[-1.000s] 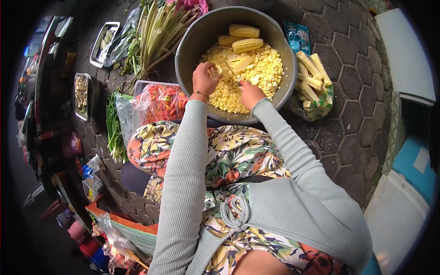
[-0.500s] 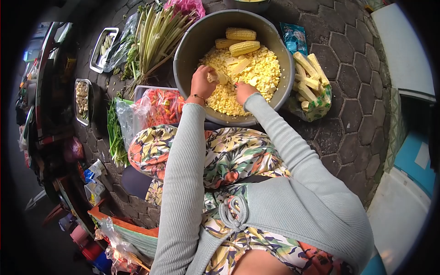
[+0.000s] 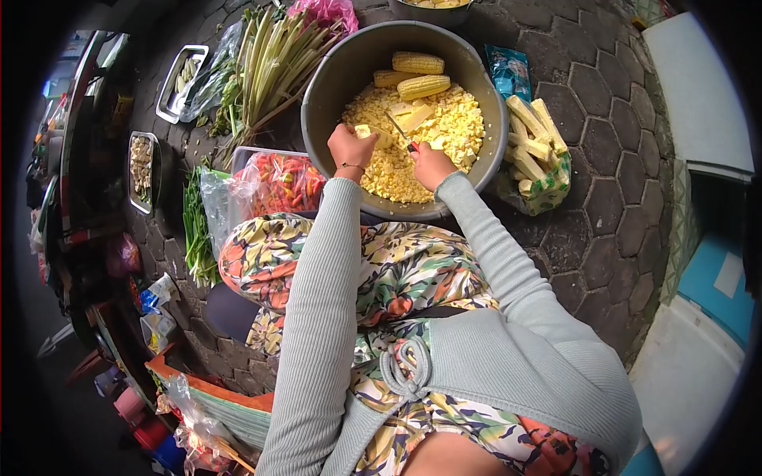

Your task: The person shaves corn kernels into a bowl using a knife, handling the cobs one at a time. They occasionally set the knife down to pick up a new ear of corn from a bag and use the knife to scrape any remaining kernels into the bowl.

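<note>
My left hand (image 3: 352,148) is closed around a corn cob (image 3: 373,136), held over the left side of a large grey tub (image 3: 321,87). A knife (image 3: 412,146) with a red and black handle is gripped in my right hand (image 3: 432,165); its thin blade points up and to the left, a little apart from the cob. Loose cut corn kernels (image 3: 452,127) cover the tub's bottom. Behind my hands, several whole yellow corn cobs (image 3: 423,86) lie on the kernels at the far side.
Stripped cobs (image 3: 532,151) fill a bag right of the tub, beside a blue packet (image 3: 508,71). To the left lie leafy stalks (image 3: 270,71), red chilies (image 3: 284,182) in a plastic bag, green onions (image 3: 198,230) and two metal trays (image 3: 164,103). Hexagonal paving (image 3: 591,166) surrounds them.
My right hand has shifted slightly right and down, and the knife blade now shows clear of the cob. The cob in my left hand has turned, its yellow side facing up.
</note>
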Demonstrator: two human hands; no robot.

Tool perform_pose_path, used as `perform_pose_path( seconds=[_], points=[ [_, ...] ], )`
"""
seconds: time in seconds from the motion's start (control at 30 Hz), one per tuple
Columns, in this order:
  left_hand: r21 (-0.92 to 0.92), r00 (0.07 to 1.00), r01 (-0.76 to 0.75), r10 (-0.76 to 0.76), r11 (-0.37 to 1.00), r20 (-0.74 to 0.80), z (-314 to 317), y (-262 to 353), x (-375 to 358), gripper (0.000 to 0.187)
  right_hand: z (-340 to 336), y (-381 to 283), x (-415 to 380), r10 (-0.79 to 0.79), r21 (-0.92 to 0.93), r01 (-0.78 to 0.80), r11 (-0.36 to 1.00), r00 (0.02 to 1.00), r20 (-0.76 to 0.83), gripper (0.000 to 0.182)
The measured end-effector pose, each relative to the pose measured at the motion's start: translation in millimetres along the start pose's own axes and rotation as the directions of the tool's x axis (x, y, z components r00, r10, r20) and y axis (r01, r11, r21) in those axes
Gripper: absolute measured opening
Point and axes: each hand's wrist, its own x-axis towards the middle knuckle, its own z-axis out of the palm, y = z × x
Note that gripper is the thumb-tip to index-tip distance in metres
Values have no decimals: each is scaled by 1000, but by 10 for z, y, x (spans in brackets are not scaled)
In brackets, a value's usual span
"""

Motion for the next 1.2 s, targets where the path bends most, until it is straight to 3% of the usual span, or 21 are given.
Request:
perform_pose_path(
  seconds=[0.03,0.07,0.1,0.17,0.3,0.53,0.67,0.83,1.0,1.1,1.2],
  points=[
    [-60,999,-21,24,998,48,-20,-15,15,44,-8,-5,1,-43,1,43,999,999,-25,29],
    [-64,958,-287,287,956,-15,-39,-30,12,37,-11,-11,-15,-48,-2,48,999,998,-27,29],
    [-65,957,-290,290,955,-20,-39,-30,29,37,-41,-50,-78,-63,-15,63,998,996,-60,27],
    [-40,866,-500,500,865,-10,-15,-12,53,36,-80,-112,-159,-70,-25,68,997,992,-102,26],
    [-132,931,-357,363,925,23,-47,-3,53,40,-65,-227,-216,-74,-48,69,996,991,-114,25],
    [-152,961,-259,270,954,54,-72,36,4,44,-9,-300,-207,-80,-106,71,992,993,-86,24],
    [-151,962,-260,270,954,49,-63,50,-1,43,25,-298,-208,-57,-118,44,992,993,-104,24],
    [-80,927,-375,373,924,-32,-19,-17,42,38,86,-412,-80,-44,-144,28,989,994,-104,23],
    [-145,908,-418,413,897,-67,-53,-15,48,26,34,-504,-240,37,-189,-49,981,997,-66,20],
    [-63,899,-436,437,898,13,-15,-32,92,31,38,-460,-273,91,-193,-96,976,995,-34,20],
    [-54,899,-439,438,897,-18,-32,-85,103,34,103,-489,-142,68,-204,-82,975,995,-76,21]
  ],
)
